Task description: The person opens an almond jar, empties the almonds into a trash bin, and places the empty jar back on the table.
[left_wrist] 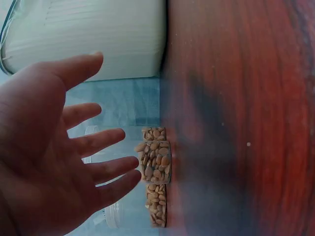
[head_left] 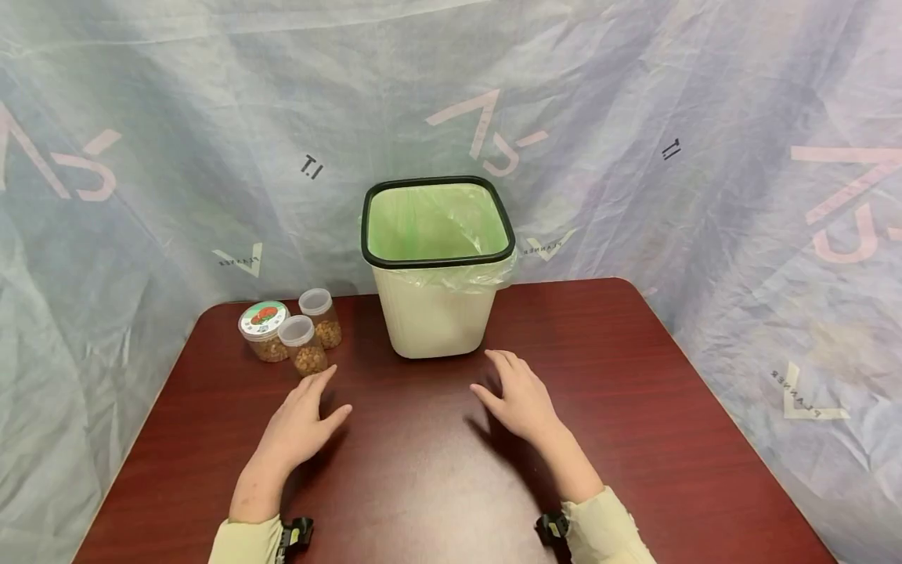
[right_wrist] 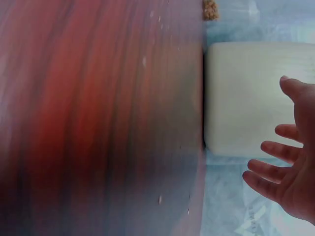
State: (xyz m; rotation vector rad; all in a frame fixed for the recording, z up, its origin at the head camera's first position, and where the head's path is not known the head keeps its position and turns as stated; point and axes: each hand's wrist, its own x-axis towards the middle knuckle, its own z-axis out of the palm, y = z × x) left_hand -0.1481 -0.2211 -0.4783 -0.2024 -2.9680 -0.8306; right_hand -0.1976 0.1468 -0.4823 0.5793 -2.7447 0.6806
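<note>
My left hand (head_left: 299, 423) hovers over the table with its fingers spread and nothing held. Just beyond its fingertips stand two slim clear jars, a front jar (head_left: 303, 345) and a back jar (head_left: 321, 317), each partly filled with brown nuts or seeds. Beside them on the left is a wider jar (head_left: 264, 330) with a picture label on its lid. My right hand (head_left: 517, 395), fingers extended and holding nothing, is in front of the right side of a cream trash bin (head_left: 437, 313). The bin has a black rim and a pale green bag lining it.
The dark red wooden table (head_left: 423, 470) carries everything. Behind it and along both sides hangs a grey printed cloth (head_left: 599, 94), close to the table's back edge. Black straps with small devices sit at both wrists.
</note>
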